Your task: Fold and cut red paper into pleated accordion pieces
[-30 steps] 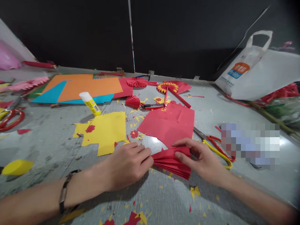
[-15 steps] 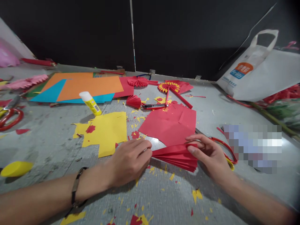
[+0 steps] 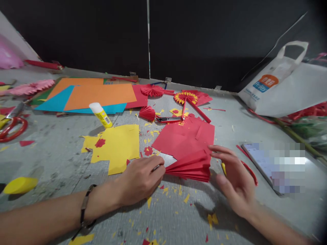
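A pleated red paper fan (image 3: pixel 190 169) lies low over the grey table, its folds spreading to the right. My left hand (image 3: pixel 146 177) pinches its narrow end. Just right of the wide end, my right hand (image 3: pixel 235 180) is apart from the paper, thumb and fingers spread with nothing between them. Behind the fan is a sheet of red paper (image 3: pixel 184 137), cut unevenly. A cut piece of yellow paper (image 3: pixel 122 143) is left of it, with a small red paper flower (image 3: pixel 100 143) on top. Red-handled scissors (image 3: pixel 249 172) are partly hidden behind my right hand.
A glue stick (image 3: pixel 100 115) stands tilted behind the yellow paper, its yellow cap (image 3: pixel 20 185) at far left. A utility knife (image 3: pixel 170 119) lies near finished paper fans (image 3: pixel 186 98). A phone (image 3: pixel 270 166) and a white bag (image 3: pixel 278 81) are at right; more scissors (image 3: pixel 15 129) at left.
My right hand has let go of the fan's wide end and drawn back to the right, its fingers opening. My left hand keeps its pinch. The view has shifted slightly.
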